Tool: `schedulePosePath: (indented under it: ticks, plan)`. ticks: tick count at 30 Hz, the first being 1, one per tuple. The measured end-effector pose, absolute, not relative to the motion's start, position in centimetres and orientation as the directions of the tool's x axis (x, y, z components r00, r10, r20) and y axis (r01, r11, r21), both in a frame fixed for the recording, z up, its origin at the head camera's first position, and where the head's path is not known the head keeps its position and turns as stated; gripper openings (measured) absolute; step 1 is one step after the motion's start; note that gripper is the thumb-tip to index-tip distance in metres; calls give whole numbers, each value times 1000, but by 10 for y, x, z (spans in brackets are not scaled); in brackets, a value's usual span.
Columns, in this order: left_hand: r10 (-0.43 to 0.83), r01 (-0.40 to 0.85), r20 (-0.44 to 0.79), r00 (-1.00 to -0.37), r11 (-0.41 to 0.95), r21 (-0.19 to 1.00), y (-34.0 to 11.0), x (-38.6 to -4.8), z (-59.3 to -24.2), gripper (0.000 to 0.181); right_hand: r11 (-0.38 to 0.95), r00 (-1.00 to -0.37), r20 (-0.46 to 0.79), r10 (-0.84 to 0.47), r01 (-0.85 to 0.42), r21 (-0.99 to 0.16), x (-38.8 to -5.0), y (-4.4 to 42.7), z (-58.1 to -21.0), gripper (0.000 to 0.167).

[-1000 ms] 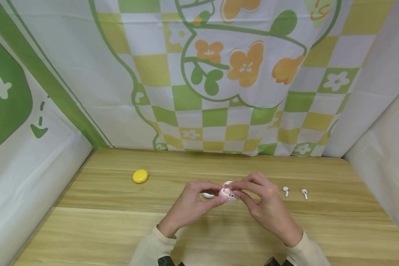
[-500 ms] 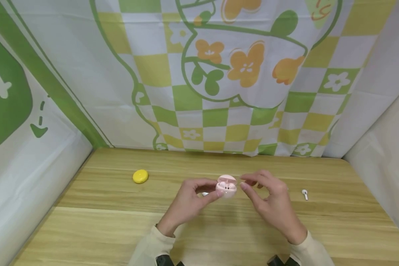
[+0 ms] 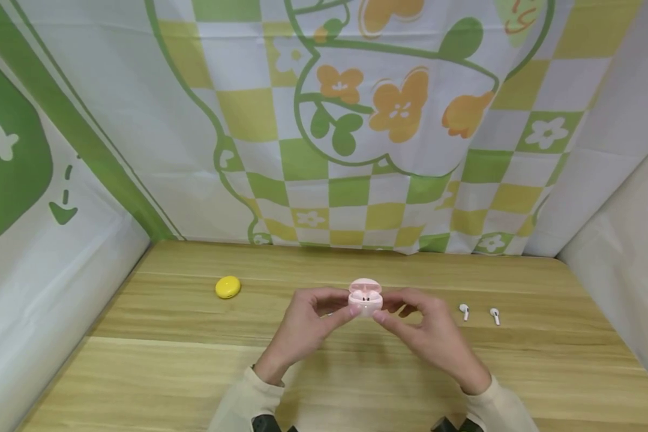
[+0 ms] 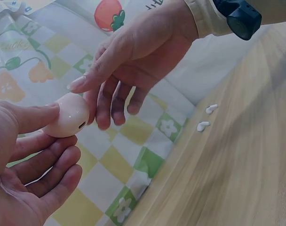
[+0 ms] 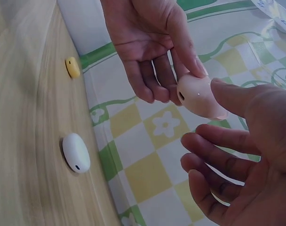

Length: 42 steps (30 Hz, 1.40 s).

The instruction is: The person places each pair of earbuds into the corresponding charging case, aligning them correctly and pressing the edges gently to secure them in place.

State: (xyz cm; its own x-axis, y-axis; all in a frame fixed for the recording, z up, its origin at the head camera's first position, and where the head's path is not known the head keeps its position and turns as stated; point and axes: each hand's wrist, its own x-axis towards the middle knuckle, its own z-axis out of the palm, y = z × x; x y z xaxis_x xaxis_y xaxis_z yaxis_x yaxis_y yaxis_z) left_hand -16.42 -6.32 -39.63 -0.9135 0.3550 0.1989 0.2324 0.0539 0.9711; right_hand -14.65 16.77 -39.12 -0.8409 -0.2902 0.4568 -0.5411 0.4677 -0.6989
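A pink earbud case is held up above the table, its lid raised, with earbuds seated inside. My left hand grips its left side, thumb in front and fingers behind. On the right side, my right hand holds it between thumb and fingers. Both wrist views show the case's rounded outside with a small dark port; the other fingers of each hand are loosely bent below it. Mostly hidden behind my left hand in the head view, a white earbud case lies on the table.
Two white earbuds, a nearer-left one and a right one, lie apart on the wooden table. A round yellow case rests at the left. A patterned cloth hangs behind the table's back edge.
My right hand's fingers have left the inside of the pink case, drawn away to the right, then come back to hold its right side. The case now faces forward, slightly higher.
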Motion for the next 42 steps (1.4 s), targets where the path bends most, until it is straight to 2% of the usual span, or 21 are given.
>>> schedulePosePath:
  ticks: [13,30,42]
  plan:
    - [383,218,184,-905,47,975,-62,-163,-396,21,368,-881,383,-277,-466,-805,-146,163,-393,11]
    - [374,190,175,-911,4,982,-67,-166,-394,32,296,-833,474,-287,-548,-783,-142,157,-393,18]
    - [368,190,166,-915,32,981,-68,-166,-393,31,258,-836,457,-305,-534,-805,-140,153,-395,17]
